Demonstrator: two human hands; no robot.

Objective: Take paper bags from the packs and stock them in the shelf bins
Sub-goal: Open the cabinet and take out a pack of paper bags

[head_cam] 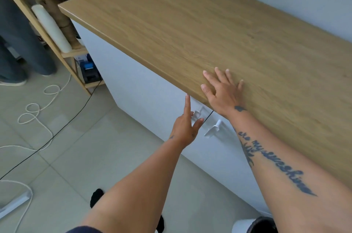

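On the table's point(190, 23) near edge the right hand point(222, 91) lies flat, fingers spread, holding nothing. Below it the left hand point(185, 128), also empty, points its forefinger up at that edge beside a cabinet handle point(197, 115). Far left, the shelf point(73, 54) holds brown paper point(63, 21); I cannot tell whether it is bags.

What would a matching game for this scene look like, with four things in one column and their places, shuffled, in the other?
Things
1. right hand
2. left hand
3. white cord
4. white roll

Places
A. leaning in the wooden shelf rack on the left
B. flat on the wooden countertop
C. looped on the tiled floor
D. by the white cabinet handles, below the countertop edge

Pairs: 1-B, 2-D, 3-C, 4-A
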